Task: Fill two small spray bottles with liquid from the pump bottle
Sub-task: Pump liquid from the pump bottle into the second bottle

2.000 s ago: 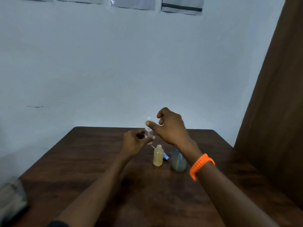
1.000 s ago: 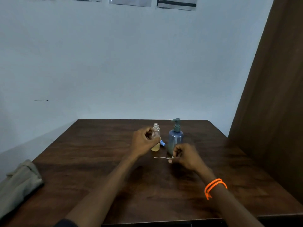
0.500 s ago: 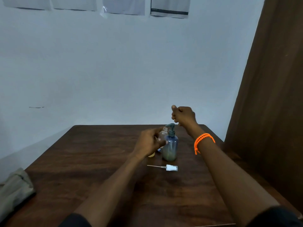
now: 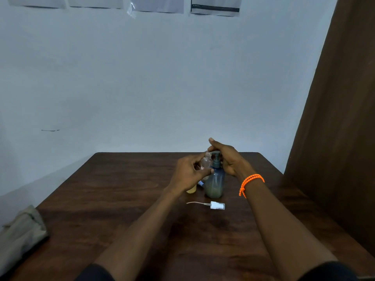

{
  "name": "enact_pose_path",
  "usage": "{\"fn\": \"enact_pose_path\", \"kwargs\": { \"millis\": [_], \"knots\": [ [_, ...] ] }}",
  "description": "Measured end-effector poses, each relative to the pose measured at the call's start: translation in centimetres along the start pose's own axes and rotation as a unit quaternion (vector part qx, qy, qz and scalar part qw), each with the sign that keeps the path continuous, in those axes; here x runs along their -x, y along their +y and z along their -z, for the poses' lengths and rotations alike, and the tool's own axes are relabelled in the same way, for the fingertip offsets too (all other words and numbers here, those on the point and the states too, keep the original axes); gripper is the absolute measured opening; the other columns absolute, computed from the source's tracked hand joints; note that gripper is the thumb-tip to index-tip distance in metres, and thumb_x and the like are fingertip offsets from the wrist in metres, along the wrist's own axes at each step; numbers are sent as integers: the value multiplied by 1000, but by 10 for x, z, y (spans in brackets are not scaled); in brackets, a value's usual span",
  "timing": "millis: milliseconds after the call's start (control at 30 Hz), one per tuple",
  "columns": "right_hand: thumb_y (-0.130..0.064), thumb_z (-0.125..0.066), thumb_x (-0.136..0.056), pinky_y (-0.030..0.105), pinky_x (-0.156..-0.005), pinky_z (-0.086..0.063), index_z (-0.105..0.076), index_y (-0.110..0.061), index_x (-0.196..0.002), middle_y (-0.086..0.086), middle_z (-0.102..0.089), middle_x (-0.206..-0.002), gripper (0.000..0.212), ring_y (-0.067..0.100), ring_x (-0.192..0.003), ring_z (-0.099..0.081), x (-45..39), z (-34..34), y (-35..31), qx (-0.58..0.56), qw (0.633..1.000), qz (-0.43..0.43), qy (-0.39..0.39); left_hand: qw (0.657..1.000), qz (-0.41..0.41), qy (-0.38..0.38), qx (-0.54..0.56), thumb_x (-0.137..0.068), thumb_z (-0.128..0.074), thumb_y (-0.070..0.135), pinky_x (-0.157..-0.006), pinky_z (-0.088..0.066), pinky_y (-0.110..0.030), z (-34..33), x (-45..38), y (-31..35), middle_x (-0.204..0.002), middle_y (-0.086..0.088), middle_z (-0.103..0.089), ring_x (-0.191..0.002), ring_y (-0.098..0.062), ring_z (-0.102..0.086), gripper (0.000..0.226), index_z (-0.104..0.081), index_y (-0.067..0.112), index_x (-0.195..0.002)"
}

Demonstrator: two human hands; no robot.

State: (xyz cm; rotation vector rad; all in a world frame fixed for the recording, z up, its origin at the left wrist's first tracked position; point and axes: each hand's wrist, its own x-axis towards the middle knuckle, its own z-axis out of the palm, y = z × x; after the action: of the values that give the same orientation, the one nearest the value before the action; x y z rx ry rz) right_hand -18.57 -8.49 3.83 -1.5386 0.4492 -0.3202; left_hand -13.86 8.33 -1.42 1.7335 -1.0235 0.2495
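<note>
My left hand [image 4: 189,173] pinches a small clear spray bottle [image 4: 206,162], uncapped and tilted, fingers curled round it so its open neck sits just beside the spout of the pump bottle [image 4: 214,180], which stands upright on the brown table [image 4: 113,199]; my right hand [image 4: 228,159], with an orange bead bracelet [image 4: 250,182] at the wrist, rests over the pump head, fingers laid together and fairly straight across its top. Left of the pump bottle stands a second small bottle [image 4: 191,189] with yellowish liquid, mostly hidden behind my left hand, with a small blue piece [image 4: 200,183] between them, and nearer to me than the pump bottle lies a white spray cap [image 4: 217,205] with its thin tube, on its side, well apart from both hands
</note>
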Motion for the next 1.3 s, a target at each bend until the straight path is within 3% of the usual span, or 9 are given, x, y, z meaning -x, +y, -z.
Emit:
{"fn": "enact_pose_path", "kwargs": {
  "millis": [133, 300, 433, 600, 700, 800, 900, 1100, 1300],
  "knots": [
    [-61, -66, -96, 36, -81, -58, -77, -12, -83, 8, -81, -86, 52, 22, -80, -74, 5, -1, 14, 48, 998, 36, 3, 1000, 4, 5, -6, -74, -86, 30, -75, -57, -33, -1, -2, -2, -89, 13, -74, -79, -4, -65, 48, -76, 31, -121],
    [-48, -45, -110, 22, -60, -56, -70, -15, -76, 2, -75, -70, 54, 12, -63, -71, 3, -7, 40, -46, 997, 54, -28, 1000, 10, 8, -5, -72, -85, 33, -79, -59, -37, -6, -2, -8, -97, 13, -77, -85, -5, -71, 52, -74, 35, -123],
    [-56, -47, -106, 28, -62, -53, -67, -15, -79, 4, -72, -76, 53, 16, -69, -68, 1, -14, 49, -57, 994, 92, 16, 1000, 5, 16, -8, -72, -85, 32, -78, -58, -32, -8, -2, -9, -98, 12, -76, -85, -4, -70, 51, -75, 33, -122],
    [-77, -58, -69, 29, -62, -51, -67, -14, -83, 9, -70, -83, 65, 20, -75, -67, -13, -17, 59, -76, 989, 111, 55, 999, -3, 30, -11, -72, -87, 24, -73, -53, -23, -7, -4, -7, -90, 14, -74, -78, 1, -64, 48, -77, 29, -118],
    [-77, -59, -63, 31, -66, -51, -67, -15, -80, 10, -69, -85, 64, 22, -79, -65, -14, -18, 58, -76, 989, 103, 77, 999, -6, 28, -14, -73, -88, 24, -75, -55, -30, -6, -5, -7, -90, 13, -74, -81, -4, -65, 45, -77, 28, -117],
    [-75, -57, -68, 30, -63, -50, -67, -17, -77, 7, -70, -81, 60, 19, -73, -65, -12, -17, 58, -59, 989, 114, 72, 1000, 1, 27, -12, -73, -87, 23, -78, -57, -38, -6, -6, -7, -88, 13, -72, -85, -10, -66, 45, -77, 26, -117],
    [-53, -54, -95, 31, -61, -44, -61, -20, -67, -3, -65, -63, 43, 13, -60, -59, -15, -15, 61, -52, 985, 150, 63, 1000, 0, 27, -13, -75, -86, 22, -77, -56, -37, -8, -7, -8, -85, 14, -69, -83, -8, -64, 42, -77, 25, -116],
    [-55, -55, -83, 33, -65, -45, -61, -21, -65, 1, -64, -66, 39, 17, -65, -59, -17, -13, 62, -45, 984, 162, 67, 1000, -11, 12, -16, -80, -87, 26, -73, -47, -28, -7, -6, -11, -82, 10, -62, -81, -13, -59, 48, -73, 25, -126],
    [-70, -58, -72, 41, -75, -47, -65, -19, -69, 12, -64, -78, 52, 27, -78, -59, -25, -15, 65, -46, 985, 147, 72, 999, 5, 32, 27, -88, -71, 30, -85, -47, -18, -21, 2, -10, -110, -4, -71, -99, -10, -64, 49, -66, 20, -135]
  ]
}}
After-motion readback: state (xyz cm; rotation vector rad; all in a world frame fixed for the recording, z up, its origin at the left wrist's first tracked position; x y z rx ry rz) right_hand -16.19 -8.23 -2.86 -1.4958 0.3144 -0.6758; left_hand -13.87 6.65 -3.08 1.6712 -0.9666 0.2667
